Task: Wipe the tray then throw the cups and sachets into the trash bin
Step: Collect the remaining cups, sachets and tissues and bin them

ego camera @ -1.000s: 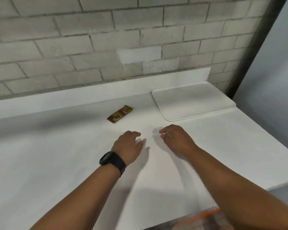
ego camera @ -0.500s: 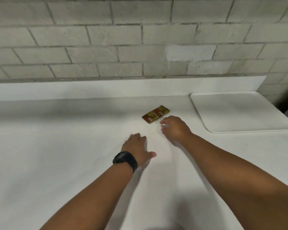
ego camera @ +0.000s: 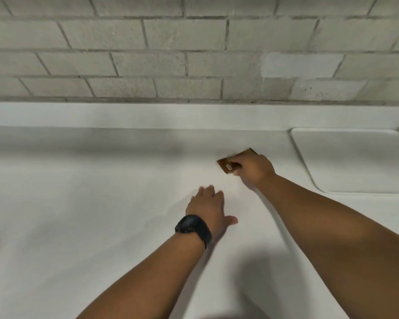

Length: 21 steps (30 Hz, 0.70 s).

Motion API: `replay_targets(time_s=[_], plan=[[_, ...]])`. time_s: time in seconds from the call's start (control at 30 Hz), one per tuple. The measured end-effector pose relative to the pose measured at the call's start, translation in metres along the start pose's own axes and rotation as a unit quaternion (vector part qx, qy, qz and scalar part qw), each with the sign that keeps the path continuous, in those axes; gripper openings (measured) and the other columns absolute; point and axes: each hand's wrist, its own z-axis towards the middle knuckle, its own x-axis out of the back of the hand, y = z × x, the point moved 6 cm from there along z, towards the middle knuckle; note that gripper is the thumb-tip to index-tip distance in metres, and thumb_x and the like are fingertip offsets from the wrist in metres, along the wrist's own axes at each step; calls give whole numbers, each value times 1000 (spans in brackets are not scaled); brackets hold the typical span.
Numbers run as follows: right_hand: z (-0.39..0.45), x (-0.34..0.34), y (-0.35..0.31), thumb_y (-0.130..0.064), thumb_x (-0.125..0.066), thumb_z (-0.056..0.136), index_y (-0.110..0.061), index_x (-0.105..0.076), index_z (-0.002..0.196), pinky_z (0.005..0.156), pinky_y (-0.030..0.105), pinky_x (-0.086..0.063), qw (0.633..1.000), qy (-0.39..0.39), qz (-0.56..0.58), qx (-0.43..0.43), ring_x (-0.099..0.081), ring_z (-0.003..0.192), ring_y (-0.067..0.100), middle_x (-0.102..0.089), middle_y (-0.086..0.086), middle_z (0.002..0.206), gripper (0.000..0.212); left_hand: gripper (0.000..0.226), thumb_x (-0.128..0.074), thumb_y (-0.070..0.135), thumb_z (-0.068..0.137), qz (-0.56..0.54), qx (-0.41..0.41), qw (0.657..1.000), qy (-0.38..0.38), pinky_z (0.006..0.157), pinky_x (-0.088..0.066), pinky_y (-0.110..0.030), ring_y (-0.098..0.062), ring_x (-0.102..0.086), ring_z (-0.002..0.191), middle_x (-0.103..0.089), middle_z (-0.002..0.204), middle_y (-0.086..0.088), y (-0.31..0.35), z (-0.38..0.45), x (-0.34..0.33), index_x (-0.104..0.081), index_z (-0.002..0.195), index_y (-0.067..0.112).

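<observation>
Right hand point(ego camera: 255, 170) pinches brown sachets point(ego camera: 228, 165) off the counter; left hand point(ego camera: 209, 207) rests flat, fingers relaxed. White tray point(ego camera: 355, 157) sits bare; binning remains.

A plain utility or pantry corner, more workroom than home kitchen. A wall of bare grey blocks point(ego camera: 194, 54) fills the view from 10 to 2 o'clock, with one block patched in paler paint, and below it a smooth white worktop point(ego camera: 78, 203) with a low white upstand point(ego camera: 148, 115) runs across. A white tray point(ego camera: 355, 162) lies at 3 o'clock.
</observation>
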Motion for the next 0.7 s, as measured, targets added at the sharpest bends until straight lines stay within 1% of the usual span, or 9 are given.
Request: replay_targets(time_s=[0.07,0.1,0.17,0.27,0.37,0.4,0.47,0.6,0.7], plan=[[-8,4,-5,-29,-56,89,-34,-61,123,85,29,-47,995,52,-75,45,-61,104,25,-67,-1,117,35,68,-57,65,78,-2,1,1000,7,108,-36,-47,-30,-28,137,-36,143,-6,-1,0,1,-45,125,17],[-14,4,-5,-26,-52,89,-33,-63,119,78,31,-47,990,72,-106,61,-62,95,26,-69,-1,107,32,69,-58,65,78,1,0,1000,6,108,-35,-46,-30,-27,138,-35,144,-6,0,0,2,-45,126,17],[-27,4,-2,-18,-49,87,-30,-66,110,71,32,-47,987,91,-117,60,-61,84,27,-69,0,94,31,75,-58,64,77,-2,2,1000,-1,111,-32,-43,-28,-22,141,-31,149,-4,1,-2,4,-41,134,18],[-49,9,3,-14,-48,84,-23,-69,98,70,34,-46,989,108,-94,38,-61,82,29,-70,3,89,27,78,-60,63,76,-25,17,999,-17,111,-32,-39,-24,-23,141,-30,150,-2,1,-5,11,-40,138,21],[-73,21,16,-17,-47,89,-18,-69,88,63,33,-39,992,119,-35,6,-61,81,28,-68,3,84,22,63,-60,62,75,-13,32,999,-1,98,-42,-38,-25,-44,121,-47,135,-2,8,-10,19,-51,122,21],[-81,25,21,-19,-47,91,-18,-67,84,60,32,-37,992,123,-8,-4,-60,79,27,-67,2,81,21,61,-59,62,76,-22,37,999,8,95,-43,-37,-25,-47,118,-49,133,-2,12,-12,20,-51,121,21],[-102,36,35,-22,-47,92,-17,-64,80,58,31,-34,988,143,45,-24,-59,76,24,-65,1,76,22,71,-60,62,76,-51,32,998,24,98,-39,-36,-25,-44,124,-45,139,-1,27,-19,20,-45,132,21],[-152,62,64,-20,-53,91,-17,-68,89,61,33,-41,970,193,137,-60,-59,79,23,-67,0,82,16,80,-61,62,76,-50,-15,997,54,104,-34,-35,-21,-38,132,-39,146,2,71,-31,18,-37,141,21],[-196,81,88,-22,-54,93,-16,-70,100,72,36,-49,952,224,185,-96,-61,85,22,-70,2,93,19,77,-59,59,80,-50,-54,996,47,107,-33,-34,-20,-36,135,-37,148,3,111,-39,8,-36,143,22]])
